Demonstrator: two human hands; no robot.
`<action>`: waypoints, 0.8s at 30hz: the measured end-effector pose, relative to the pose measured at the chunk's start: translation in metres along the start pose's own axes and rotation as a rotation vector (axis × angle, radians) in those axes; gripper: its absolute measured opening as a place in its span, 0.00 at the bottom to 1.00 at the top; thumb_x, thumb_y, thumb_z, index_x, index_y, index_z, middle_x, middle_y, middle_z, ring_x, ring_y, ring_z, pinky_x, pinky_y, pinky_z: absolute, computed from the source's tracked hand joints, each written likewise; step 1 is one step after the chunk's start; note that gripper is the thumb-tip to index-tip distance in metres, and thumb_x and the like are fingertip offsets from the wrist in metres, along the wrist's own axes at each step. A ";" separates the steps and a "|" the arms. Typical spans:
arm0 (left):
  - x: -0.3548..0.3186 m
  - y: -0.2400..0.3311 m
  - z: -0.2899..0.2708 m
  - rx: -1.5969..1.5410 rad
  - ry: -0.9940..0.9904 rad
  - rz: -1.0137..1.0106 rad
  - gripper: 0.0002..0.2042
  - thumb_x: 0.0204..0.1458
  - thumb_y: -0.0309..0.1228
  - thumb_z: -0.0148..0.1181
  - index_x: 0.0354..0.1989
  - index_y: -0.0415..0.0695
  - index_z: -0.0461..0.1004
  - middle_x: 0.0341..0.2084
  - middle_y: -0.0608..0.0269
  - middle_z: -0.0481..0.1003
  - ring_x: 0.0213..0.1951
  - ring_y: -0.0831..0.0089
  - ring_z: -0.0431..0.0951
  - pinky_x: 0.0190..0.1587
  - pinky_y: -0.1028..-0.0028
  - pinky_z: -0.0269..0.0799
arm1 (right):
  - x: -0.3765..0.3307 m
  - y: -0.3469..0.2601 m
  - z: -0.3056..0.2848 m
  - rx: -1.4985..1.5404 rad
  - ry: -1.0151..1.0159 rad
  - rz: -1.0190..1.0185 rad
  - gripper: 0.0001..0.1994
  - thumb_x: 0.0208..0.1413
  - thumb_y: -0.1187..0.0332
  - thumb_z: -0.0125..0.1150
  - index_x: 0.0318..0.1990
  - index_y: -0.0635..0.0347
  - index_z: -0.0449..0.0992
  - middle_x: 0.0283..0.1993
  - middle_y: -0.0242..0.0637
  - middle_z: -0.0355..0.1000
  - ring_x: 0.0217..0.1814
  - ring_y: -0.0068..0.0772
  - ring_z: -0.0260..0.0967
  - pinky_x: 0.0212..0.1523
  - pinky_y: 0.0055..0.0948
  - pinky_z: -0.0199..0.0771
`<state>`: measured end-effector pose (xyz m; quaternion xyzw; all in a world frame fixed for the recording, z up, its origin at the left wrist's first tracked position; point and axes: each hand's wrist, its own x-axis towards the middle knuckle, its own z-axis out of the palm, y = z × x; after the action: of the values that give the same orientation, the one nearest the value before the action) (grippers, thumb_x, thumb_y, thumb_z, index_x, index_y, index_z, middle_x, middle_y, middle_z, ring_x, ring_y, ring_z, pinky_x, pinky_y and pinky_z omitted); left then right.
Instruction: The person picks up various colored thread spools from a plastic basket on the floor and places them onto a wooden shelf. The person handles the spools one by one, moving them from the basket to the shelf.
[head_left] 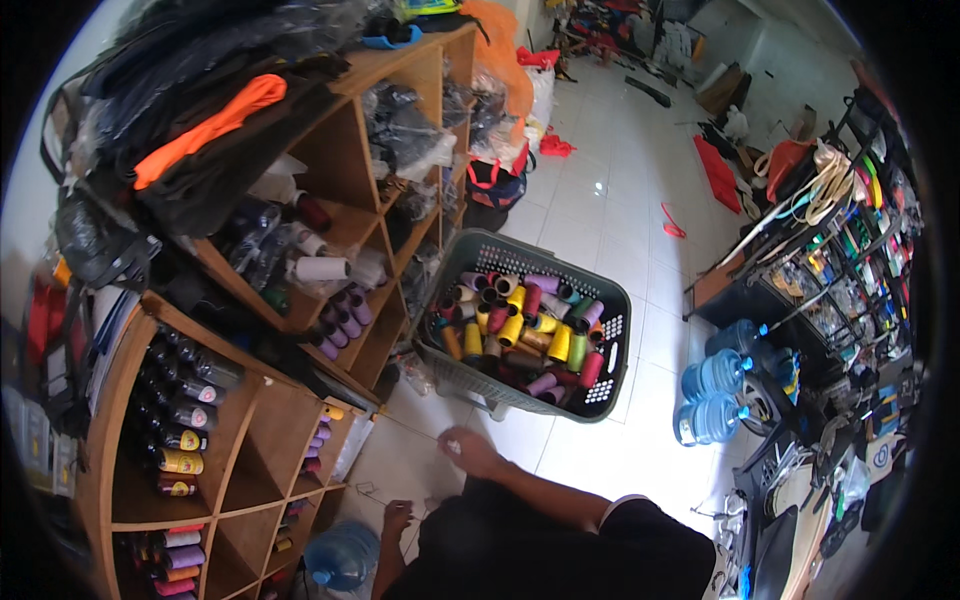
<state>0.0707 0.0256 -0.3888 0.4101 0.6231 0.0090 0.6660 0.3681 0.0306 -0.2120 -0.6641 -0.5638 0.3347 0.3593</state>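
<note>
White tile floor [650, 400] runs under you and away up the room, with wooden shelving packed down your left side. Closest in, your left hand [397, 517] is down low above the tiles, near a blue water jug [342, 555]; it's small in view, so I can't tell if the fingers are closed on anything. Your right hand [470, 450] reaches across your front, fingers pointing left, with a pale spot on it. Can't tell whether it's pinching something small or nothing at all.

Just past that hand, not touching it, sits the dark green basket [430, 345]. Its long axis runs left to right, right end slanting back toward you. Thread cones inside are a proper jumble: one yellow cone [559, 344] leans near upright with its long axis pointing away from you, while a purple cone [541, 283] lies more sideways.

Left of you, the lower shelf [265, 450] has spools [185, 556] stacked on their sides. Over right, you've got more blue jugs [712, 418]. Way further up, a red cloth strip [716, 173] stretches lengthwise away from you.
</note>
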 end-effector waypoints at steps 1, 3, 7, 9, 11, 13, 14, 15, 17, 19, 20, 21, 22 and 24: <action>-0.002 -0.014 -0.003 -0.051 0.102 -0.038 0.15 0.52 0.40 0.58 0.43 0.44 0.70 0.28 0.61 0.74 0.30 0.72 0.76 0.28 0.71 0.72 | 0.003 0.001 -0.017 0.044 0.142 0.021 0.09 0.55 0.66 0.54 0.37 0.62 0.74 0.39 0.44 0.72 0.45 0.44 0.69 0.48 0.36 0.67; -0.010 -0.042 -0.010 -0.155 0.291 -0.118 0.16 0.53 0.40 0.57 0.43 0.42 0.71 0.28 0.60 0.75 0.30 0.72 0.76 0.29 0.71 0.72 | 0.004 0.015 -0.044 0.046 0.379 0.036 0.04 0.52 0.71 0.57 0.33 0.62 0.73 0.35 0.42 0.71 0.39 0.42 0.69 0.41 0.33 0.69; -0.038 -0.089 -0.006 -0.237 0.323 -0.337 0.18 0.53 0.42 0.56 0.45 0.41 0.69 0.30 0.59 0.74 0.32 0.70 0.76 0.31 0.70 0.72 | 0.029 0.085 -0.083 -0.092 0.714 0.132 0.03 0.49 0.74 0.57 0.30 0.63 0.70 0.31 0.43 0.69 0.33 0.40 0.69 0.32 0.33 0.67; -0.052 -0.108 0.003 -0.234 0.286 -0.405 0.19 0.53 0.43 0.56 0.46 0.41 0.69 0.32 0.58 0.74 0.32 0.69 0.76 0.33 0.69 0.72 | 0.037 0.114 -0.103 -0.077 0.728 0.325 0.04 0.48 0.74 0.56 0.31 0.63 0.70 0.31 0.44 0.69 0.34 0.41 0.69 0.33 0.35 0.67; -0.058 -0.115 0.015 -0.237 0.262 -0.442 0.20 0.53 0.43 0.55 0.48 0.41 0.68 0.33 0.58 0.73 0.33 0.69 0.76 0.34 0.69 0.71 | 0.043 0.143 -0.123 -0.113 0.691 0.363 0.05 0.47 0.74 0.56 0.33 0.64 0.70 0.33 0.46 0.70 0.36 0.45 0.70 0.36 0.37 0.68; -0.060 -0.115 0.027 -0.240 0.237 -0.463 0.21 0.53 0.44 0.55 0.49 0.40 0.67 0.34 0.57 0.73 0.33 0.68 0.76 0.35 0.68 0.71 | 0.045 0.183 -0.133 -0.197 0.639 0.336 0.07 0.47 0.73 0.55 0.35 0.64 0.71 0.36 0.50 0.70 0.40 0.50 0.69 0.40 0.41 0.69; -0.060 -0.113 0.033 -0.243 0.228 -0.469 0.22 0.53 0.44 0.55 0.49 0.40 0.67 0.34 0.57 0.73 0.34 0.67 0.76 0.36 0.68 0.71 | 0.048 0.202 -0.134 -0.215 0.594 0.332 0.09 0.47 0.73 0.56 0.37 0.63 0.72 0.36 0.49 0.70 0.39 0.47 0.70 0.40 0.39 0.70; -0.060 -0.109 0.037 -0.246 0.224 -0.471 0.23 0.53 0.45 0.54 0.50 0.40 0.66 0.35 0.56 0.73 0.34 0.67 0.76 0.36 0.68 0.71 | 0.053 0.219 -0.134 -0.231 0.550 0.324 0.10 0.46 0.73 0.56 0.38 0.63 0.72 0.36 0.47 0.71 0.38 0.45 0.70 0.39 0.37 0.71; -0.060 -0.101 0.044 -0.268 0.229 -0.483 0.24 0.54 0.45 0.54 0.51 0.40 0.65 0.36 0.56 0.72 0.34 0.66 0.75 0.38 0.67 0.71 | 0.065 0.241 -0.134 -0.209 0.475 0.287 0.13 0.46 0.73 0.57 0.42 0.62 0.73 0.38 0.45 0.71 0.38 0.43 0.71 0.40 0.36 0.72; -0.061 -0.092 0.050 -0.297 0.239 -0.501 0.25 0.54 0.46 0.54 0.52 0.39 0.65 0.37 0.55 0.72 0.35 0.65 0.75 0.39 0.67 0.70 | 0.083 0.242 -0.131 -0.139 0.416 0.232 0.16 0.45 0.72 0.57 0.45 0.61 0.74 0.41 0.46 0.72 0.41 0.44 0.72 0.43 0.37 0.72; -0.063 -0.088 0.052 -0.317 0.255 -0.512 0.25 0.54 0.47 0.53 0.53 0.39 0.64 0.38 0.55 0.72 0.35 0.65 0.75 0.40 0.66 0.70 | 0.092 0.237 -0.128 -0.156 0.381 0.270 0.17 0.45 0.71 0.57 0.46 0.60 0.74 0.42 0.46 0.72 0.42 0.44 0.72 0.44 0.37 0.72; -0.064 -0.083 0.052 -0.340 0.264 -0.524 0.26 0.54 0.47 0.53 0.53 0.39 0.64 0.38 0.55 0.72 0.36 0.64 0.75 0.40 0.66 0.70 | 0.101 0.231 -0.125 -0.174 0.345 0.307 0.17 0.45 0.70 0.57 0.46 0.60 0.74 0.44 0.46 0.73 0.43 0.44 0.72 0.45 0.37 0.72; -0.063 -0.073 0.051 -0.355 0.270 -0.542 0.27 0.54 0.47 0.53 0.54 0.39 0.64 0.39 0.54 0.71 0.36 0.64 0.75 0.41 0.66 0.70 | 0.105 0.231 -0.123 -0.194 0.320 0.354 0.18 0.45 0.69 0.57 0.47 0.59 0.74 0.45 0.46 0.73 0.44 0.44 0.72 0.46 0.37 0.72; -0.067 -0.059 0.049 -0.400 0.284 -0.579 0.28 0.54 0.48 0.53 0.55 0.38 0.63 0.40 0.54 0.71 0.36 0.63 0.75 0.42 0.65 0.70 | 0.115 0.248 -0.111 -0.207 0.272 0.343 0.17 0.45 0.67 0.57 0.45 0.60 0.75 0.47 0.46 0.72 0.46 0.44 0.71 0.47 0.37 0.71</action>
<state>0.0672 -0.0748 -0.3723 0.0737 0.7851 -0.0013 0.6149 0.6042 0.1067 -0.3712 -0.8224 -0.4207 0.2385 0.2997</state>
